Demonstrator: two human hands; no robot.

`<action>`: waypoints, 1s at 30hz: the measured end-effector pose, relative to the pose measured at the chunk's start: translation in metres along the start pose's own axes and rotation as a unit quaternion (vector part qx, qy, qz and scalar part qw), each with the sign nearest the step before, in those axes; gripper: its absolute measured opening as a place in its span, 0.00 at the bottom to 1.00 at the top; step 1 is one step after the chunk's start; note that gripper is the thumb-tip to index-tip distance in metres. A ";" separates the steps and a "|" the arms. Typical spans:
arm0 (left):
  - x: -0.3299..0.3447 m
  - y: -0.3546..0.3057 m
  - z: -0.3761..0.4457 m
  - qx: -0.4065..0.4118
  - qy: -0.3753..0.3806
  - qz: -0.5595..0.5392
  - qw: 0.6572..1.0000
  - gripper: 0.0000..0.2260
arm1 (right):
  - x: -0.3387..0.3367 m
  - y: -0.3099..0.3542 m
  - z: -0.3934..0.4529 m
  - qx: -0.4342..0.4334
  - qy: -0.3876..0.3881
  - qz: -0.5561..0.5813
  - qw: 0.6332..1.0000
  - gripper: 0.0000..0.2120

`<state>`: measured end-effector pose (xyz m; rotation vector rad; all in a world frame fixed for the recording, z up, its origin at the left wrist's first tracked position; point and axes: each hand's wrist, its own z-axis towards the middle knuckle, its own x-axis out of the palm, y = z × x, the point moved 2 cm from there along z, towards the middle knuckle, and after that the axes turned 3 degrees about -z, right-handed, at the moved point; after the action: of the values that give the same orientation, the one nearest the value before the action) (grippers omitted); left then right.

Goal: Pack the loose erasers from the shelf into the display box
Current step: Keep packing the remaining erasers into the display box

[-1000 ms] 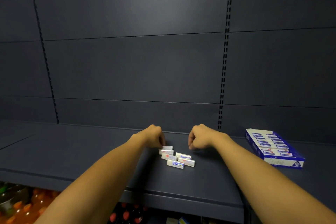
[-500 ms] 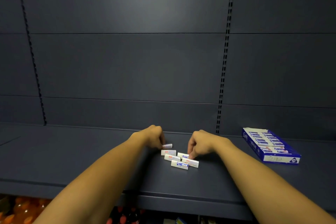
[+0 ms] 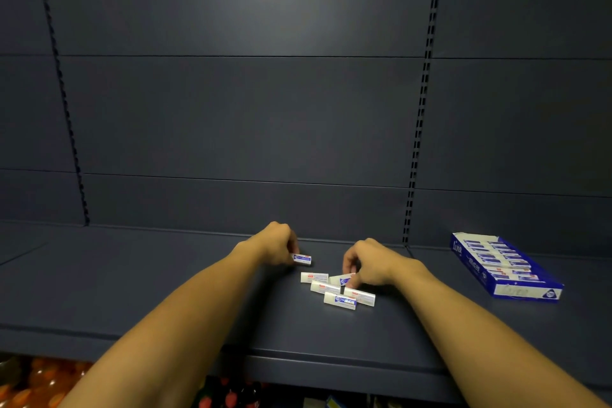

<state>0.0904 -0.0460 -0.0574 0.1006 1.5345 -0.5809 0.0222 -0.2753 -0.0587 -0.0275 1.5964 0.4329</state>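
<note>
**Both hands pinching erasers on the dark shelf**

The left hand has its fingers curled and pinches one end of a white eraser with a blue label, which sticks out to its right just above the shelf. The right hand curls its fingers down onto a tilted blue-labelled eraser and pinches it at the top of the loose erasers. Below and between the two hands lie four more: a red-marked eraser to the left of the right hand's fingertips, a second red-marked eraser just beneath it, a third red-marked eraser under the right hand, and a blue-labelled front eraser nearest the person. The blue display box sits well to the right of the right hand, open on top, with rows of erasers packed inside.
</note>
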 end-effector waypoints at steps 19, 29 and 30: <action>-0.021 -0.029 0.000 0.042 -0.055 0.012 0.998 0.11 | -0.049 0.001 -0.026 0.083 -0.120 -0.161 0.976 0.07; -0.007 -0.076 0.010 0.098 -0.073 -0.018 0.992 0.09 | -0.042 -0.013 -0.070 0.169 -0.161 -0.193 0.953 0.08; -0.004 -0.080 0.010 0.107 -0.072 -0.017 0.992 0.08 | -0.040 -0.016 -0.076 0.180 -0.160 -0.189 0.952 0.08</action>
<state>0.0666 -0.1182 -0.0296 0.1923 1.3341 -0.7633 -0.0426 -0.3217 -0.0237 0.0134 1.2881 -0.1515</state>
